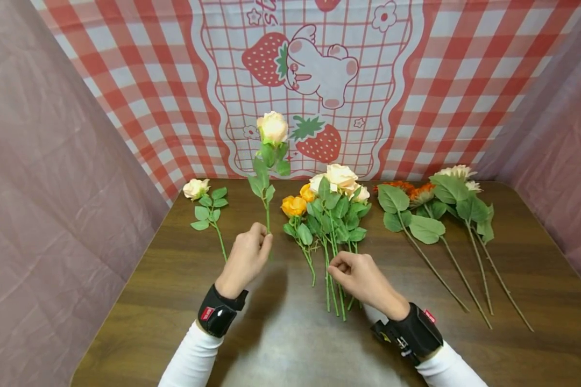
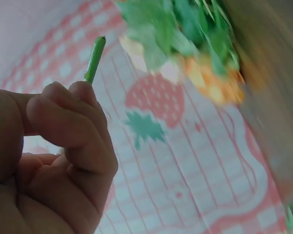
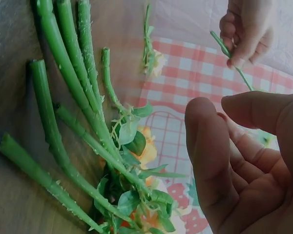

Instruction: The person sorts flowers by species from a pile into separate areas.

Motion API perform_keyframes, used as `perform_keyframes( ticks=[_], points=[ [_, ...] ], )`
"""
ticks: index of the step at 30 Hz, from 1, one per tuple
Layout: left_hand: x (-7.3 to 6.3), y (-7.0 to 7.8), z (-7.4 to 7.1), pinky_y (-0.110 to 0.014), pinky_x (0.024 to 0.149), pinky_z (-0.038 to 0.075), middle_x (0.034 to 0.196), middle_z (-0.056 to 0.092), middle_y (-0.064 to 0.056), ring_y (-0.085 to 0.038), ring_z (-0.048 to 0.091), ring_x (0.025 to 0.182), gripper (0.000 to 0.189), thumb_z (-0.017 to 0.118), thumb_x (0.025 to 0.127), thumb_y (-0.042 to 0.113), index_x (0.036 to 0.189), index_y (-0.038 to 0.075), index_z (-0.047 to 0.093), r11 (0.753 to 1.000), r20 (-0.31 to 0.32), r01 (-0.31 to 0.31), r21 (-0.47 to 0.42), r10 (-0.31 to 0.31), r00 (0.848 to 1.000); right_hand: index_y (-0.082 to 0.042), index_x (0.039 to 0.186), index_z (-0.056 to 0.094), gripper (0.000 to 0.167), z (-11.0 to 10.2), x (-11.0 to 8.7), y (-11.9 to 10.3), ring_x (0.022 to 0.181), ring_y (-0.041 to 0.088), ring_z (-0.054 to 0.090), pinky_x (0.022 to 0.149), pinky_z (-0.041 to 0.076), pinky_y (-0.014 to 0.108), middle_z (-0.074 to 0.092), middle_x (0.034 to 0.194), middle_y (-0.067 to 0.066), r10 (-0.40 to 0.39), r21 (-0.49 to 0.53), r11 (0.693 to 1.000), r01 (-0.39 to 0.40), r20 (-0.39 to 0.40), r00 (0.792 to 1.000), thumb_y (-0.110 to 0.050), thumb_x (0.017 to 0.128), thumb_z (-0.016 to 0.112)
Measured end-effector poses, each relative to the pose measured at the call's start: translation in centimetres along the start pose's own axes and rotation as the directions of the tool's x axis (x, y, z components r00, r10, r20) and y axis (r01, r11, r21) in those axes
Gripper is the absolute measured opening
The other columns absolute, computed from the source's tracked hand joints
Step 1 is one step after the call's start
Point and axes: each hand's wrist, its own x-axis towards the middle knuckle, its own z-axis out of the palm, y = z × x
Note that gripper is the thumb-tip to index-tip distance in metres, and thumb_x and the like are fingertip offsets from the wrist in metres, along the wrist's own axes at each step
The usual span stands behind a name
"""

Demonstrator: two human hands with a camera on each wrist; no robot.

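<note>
My left hand point(image 1: 247, 254) pinches the green stem of a cream rose point(image 1: 273, 129), which stands upright above the table. In the left wrist view the cut stem end point(image 2: 95, 58) sticks out past the curled fingers. My right hand point(image 1: 361, 277) hovers by the stems of the middle bunch, fingers loosely bent. A small gap shows between its thumb and index finger in the right wrist view, with nothing held there. That bunch has cream roses point(image 1: 341, 177) and orange roses point(image 1: 293, 206), their bare stems point(image 3: 63, 63) pointing toward me.
A single cream rose point(image 1: 196, 189) lies at the table's left. On the right lie orange flowers point(image 1: 422, 194) and white flowers point(image 1: 457, 172) with long stems. Behind the wooden table point(image 1: 140, 322) hangs a red-and-white checked cloth point(image 1: 140, 70).
</note>
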Motion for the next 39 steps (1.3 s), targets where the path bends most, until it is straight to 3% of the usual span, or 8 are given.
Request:
perform_keyframes(
  ticks=[6,13,18,23,29,35,39],
  points=[
    [-0.8,2.3,1.5,-0.021,0.05,0.043,0.072,0.064,-0.003,-0.006,0.051,0.056,0.007,0.058,0.096,0.002,0.091,0.003,0.054,0.991,0.063,-0.063,-0.119,0.07,0.995,-0.006,0.1,0.071,0.008,0.3,-0.2,-0.4,0.065,0.001,0.057,0.059,0.049,0.023,0.069,0.081,-0.003,-0.051,0.034,0.998,0.051,0.019,0.998,-0.009,0.093,0.067],
    [-1.7,4.4,2.9,-0.02,0.052,0.045,0.075,0.066,-0.003,-0.004,0.052,0.058,0.006,0.058,0.097,0.003,0.092,0.004,0.055,0.969,0.147,-0.092,-0.228,0.128,0.981,-0.002,0.124,0.061,0.032,1.0,-0.3,-1.1,0.071,0.006,0.063,0.062,0.051,0.024,0.073,0.091,0.003,-0.113,0.098,0.989,0.111,0.015,0.993,-0.009,0.093,0.068],
    [-2.1,5.0,3.8,-0.018,0.052,0.045,0.075,0.068,-0.001,-0.002,0.054,0.06,0.008,0.057,0.097,0.005,0.09,0.007,0.056,0.959,0.193,-0.075,-0.273,0.132,0.972,0.001,0.137,0.049,0.053,1.6,-0.4,-1.4,0.072,0.01,0.068,0.06,0.052,0.025,0.074,0.091,0.009,-0.182,0.152,0.971,0.185,-0.031,0.983,0.003,0.088,0.07],
    [-2.3,4.9,4.6,-0.019,0.048,0.042,0.073,0.066,0.0,-0.001,0.05,0.055,0.009,0.056,0.098,0.006,0.089,0.008,0.057,0.949,0.239,-0.014,-0.316,0.094,0.966,0.006,0.139,0.044,0.06,1.8,-0.6,-1.5,0.072,0.009,0.068,0.055,0.051,0.024,0.073,0.089,0.01,-0.224,0.189,0.956,0.226,-0.031,0.974,0.011,0.084,0.067],
    [-2.2,4.4,5.3,-0.02,0.045,0.043,0.072,0.068,-0.008,-0.001,0.053,0.051,0.01,0.056,0.099,0.007,0.089,0.008,0.06,0.935,0.326,0.075,-0.346,0.045,0.944,0.007,0.137,0.045,0.054,1.9,-0.6,-1.3,0.064,0.003,0.062,0.055,0.05,0.024,0.071,0.081,0.01,-0.173,0.216,0.963,0.164,0.024,0.985,0.008,0.088,0.065],
    [-2.1,4.1,5.4,-0.018,0.047,0.041,0.071,0.067,-0.004,0.0,0.05,0.052,0.01,0.058,0.098,0.007,0.099,0.002,0.066,0.96,0.325,0.003,-0.28,0.091,0.941,0.007,0.138,0.044,0.052,1.9,-0.5,-1.1,0.057,0.011,0.062,0.054,0.053,0.027,0.069,0.078,0.013,-0.061,0.249,0.968,0.04,0.076,0.995,0.008,0.09,0.063],
    [-2.0,4.1,5.3,-0.018,0.048,0.043,0.072,0.067,-0.002,0.001,0.051,0.054,0.015,0.057,0.097,0.006,0.107,-0.001,0.066,0.967,0.325,-0.019,-0.256,0.105,0.94,0.007,0.14,0.041,0.053,1.6,-0.6,-0.7,0.058,0.016,0.063,0.055,0.053,0.027,0.067,0.079,0.012,0.032,0.193,0.98,-0.046,0.078,0.996,0.006,0.091,0.061]
  ],
)
